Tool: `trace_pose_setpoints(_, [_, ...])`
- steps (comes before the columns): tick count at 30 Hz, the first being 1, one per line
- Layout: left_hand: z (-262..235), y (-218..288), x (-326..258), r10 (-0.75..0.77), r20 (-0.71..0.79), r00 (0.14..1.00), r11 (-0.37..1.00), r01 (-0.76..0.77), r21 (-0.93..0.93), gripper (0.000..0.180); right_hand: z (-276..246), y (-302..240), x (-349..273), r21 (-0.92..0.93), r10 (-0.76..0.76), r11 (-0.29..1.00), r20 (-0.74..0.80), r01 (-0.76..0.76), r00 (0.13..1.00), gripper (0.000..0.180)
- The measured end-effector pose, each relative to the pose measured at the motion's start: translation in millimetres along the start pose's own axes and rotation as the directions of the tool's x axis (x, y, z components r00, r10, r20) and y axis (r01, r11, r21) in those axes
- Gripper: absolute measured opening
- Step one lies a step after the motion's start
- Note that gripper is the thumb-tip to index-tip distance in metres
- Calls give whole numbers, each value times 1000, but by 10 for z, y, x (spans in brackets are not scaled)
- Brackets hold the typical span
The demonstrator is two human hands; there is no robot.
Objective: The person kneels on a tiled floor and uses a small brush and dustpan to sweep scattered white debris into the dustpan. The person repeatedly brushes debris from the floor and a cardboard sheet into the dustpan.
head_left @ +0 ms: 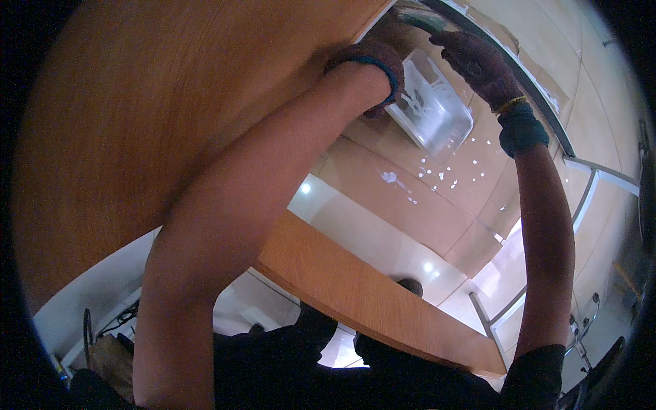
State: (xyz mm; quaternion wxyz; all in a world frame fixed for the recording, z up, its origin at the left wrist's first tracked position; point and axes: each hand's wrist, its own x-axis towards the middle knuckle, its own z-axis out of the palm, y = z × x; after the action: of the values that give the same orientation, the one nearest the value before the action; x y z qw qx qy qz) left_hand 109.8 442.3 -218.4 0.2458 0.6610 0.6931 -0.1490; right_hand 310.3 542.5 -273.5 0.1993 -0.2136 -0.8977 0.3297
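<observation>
My left hand [379,68], in a dark maroon knit glove with a teal edge, grips the left rim of a clear plastic tub [437,113] smeared with white paint. The forearm and cuff hide most of its fingers. Tilted, the tub hangs above the cardboard-covered floor. My right hand [482,68], gloved alike with a teal cuff, reaches up beside a dark metal edge. Its fingers are bent together near a dark, greenish-white object [420,20] at the top. That object is too dim to name, and their grip on it is partly hidden.
A large wooden panel [116,123] fills the left, and a wooden board [369,294] crosses in front of my body. White drops [451,171] spot the brown cardboard [410,212]. A curved metal frame [553,126] runs along the right, with cables [119,321] at lower left.
</observation>
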Motion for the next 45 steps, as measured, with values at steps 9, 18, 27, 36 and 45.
trace_pose_setpoints(9, [-89,54,-81,24,6,1000,998,-24,55,34,39,111,89,26,70,997,-23,-70,997,28])
trace_pose_setpoints(18, [36,14,60,-15,55,998,999,13,41,36,88,42,78,-256,-70,965,-55,54,996,29])
trace_pose_setpoints(27, [8,55,53,-34,111,993,999,30,42,36,190,146,189,39,92,995,-51,-90,994,33])
trace_pose_setpoints(36, [210,-49,182,146,-144,979,989,-148,-6,55,258,241,179,-145,-137,981,-46,129,989,31])
trace_pose_setpoints(45, [118,-12,134,26,50,998,999,-28,37,59,198,100,257,-151,10,988,-58,-19,998,33])
